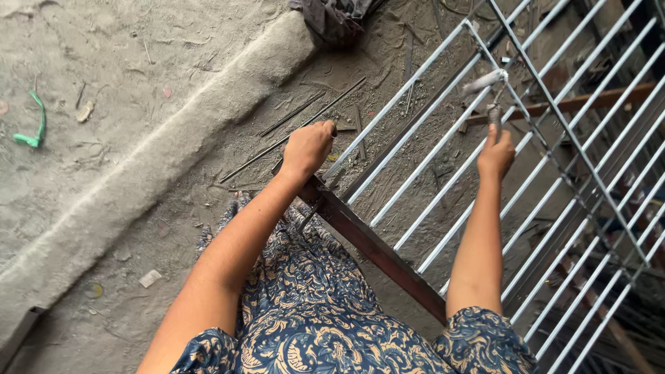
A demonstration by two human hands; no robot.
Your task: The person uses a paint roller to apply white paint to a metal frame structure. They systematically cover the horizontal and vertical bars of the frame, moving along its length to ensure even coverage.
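Grille [485, 159] of pale, whitish metal bars fills the right half of my view, lying tilted above the ground, its long parallel bars running from lower left to upper right and crossed by a few thinner rods that look darker and unpainted. Its near edge is a rusty brown flat frame bar [374, 246] that slants down toward my lap. Beneath and left of it I see the dusty concrete floor [104, 208], with a raised rounded ridge [173, 138] of cement running diagonally across it. My legs are covered by blue cloth with a tan leaf pattern [305, 305]. My left hand [307, 149] is closed in a fist at the upper end of the brown frame bar, gripping what looks like a dark rod end; I cannot tell exactly what it clasps. My right hand [496, 152] is raised among the pale bars, fingers wrapped around a small paint roller handle [493, 114], whose grey roller [483, 82] rests against a crossing of bars. Loose thin dark rods [298, 128] lie on the floor just beyond my left hand. A crumpled dark rag [336, 17] sits at the top edge, and a small green plastic piece [31, 128] lies well apart at far left.
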